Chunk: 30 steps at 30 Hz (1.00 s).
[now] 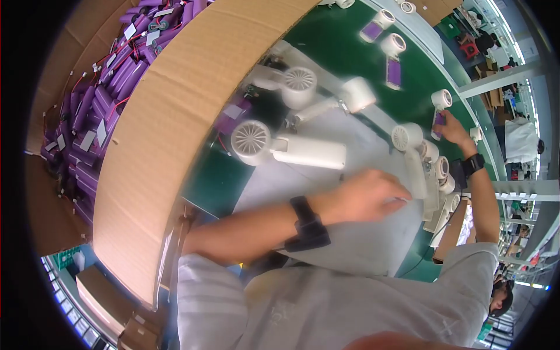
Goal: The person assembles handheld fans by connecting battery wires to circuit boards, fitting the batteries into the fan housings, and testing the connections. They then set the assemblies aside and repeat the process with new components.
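R hand (456, 129): betw. 2 & 3 o'clock in view, arm reached out. Fingers bent onto purple body of a white-headed fan (441, 98), gripping it; far side of grip hidden. Fan's head at R hand's 11 o'clock, clear of fingers. Rel. to L hand, same fan ~1 o'clock, well apart.

L hand (364, 195): betw. 3 & 4 o'clock in view, above grey sheet (373, 245); motion-blurred, fingers partly bent. Can't tell if pinching anything.

Rel. to L hand: row of white fans (442, 167) ~2 o'clock, near fingertips, contact unclear; same row at R hand's 7 o'clock. Grille-faced fan w/ long handle (312, 153) lying at L hand's 10 o'clock, apart from it. Another white fan (357, 94), blurred, ~12 o'clock.

Betw. R hand's 10 & 11 o'clock, on green surface (326, 35): purple-bodied fan (394, 73), apart from hand.

Cardboard box (169, 116), 10 o'clock in view, w/ heap of purple packs (119, 79), wires attached. Black band on each wrist.
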### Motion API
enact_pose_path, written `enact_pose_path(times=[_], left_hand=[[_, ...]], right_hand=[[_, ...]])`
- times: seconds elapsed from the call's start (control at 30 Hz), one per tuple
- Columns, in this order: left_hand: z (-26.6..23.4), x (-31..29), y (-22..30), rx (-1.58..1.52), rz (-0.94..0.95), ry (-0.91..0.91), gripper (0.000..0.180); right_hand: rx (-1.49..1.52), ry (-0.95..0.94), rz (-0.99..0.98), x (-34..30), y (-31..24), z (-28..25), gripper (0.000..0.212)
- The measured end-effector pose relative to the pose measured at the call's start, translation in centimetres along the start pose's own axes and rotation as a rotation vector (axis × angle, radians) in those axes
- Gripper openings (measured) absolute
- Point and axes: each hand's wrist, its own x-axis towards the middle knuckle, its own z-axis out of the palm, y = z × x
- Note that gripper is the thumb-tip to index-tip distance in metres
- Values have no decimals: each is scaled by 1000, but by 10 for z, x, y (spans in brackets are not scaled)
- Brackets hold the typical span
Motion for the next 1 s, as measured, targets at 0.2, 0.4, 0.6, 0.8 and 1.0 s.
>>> enact_pose_path(times=[0.2,0.4,0.6,0.8,1.0], left_hand=[[3,7,-1,18,51,56,8],[-1,9,-3,66,13,-39,37],[1,13,-6,109,7,-20,50],[4,9,-11,99,55,6,42],[-1,14,-1,78,129,142,18]], right_hand=[[73,-56,-324,41,-131,-77,53],[214,-42,-596,159,-279,-69,75],[-134,250,-595,240,-305,-15,42],[383,336,-407,175,-227,-89,26],[493,357,-423,-81,-190,-164,19]])
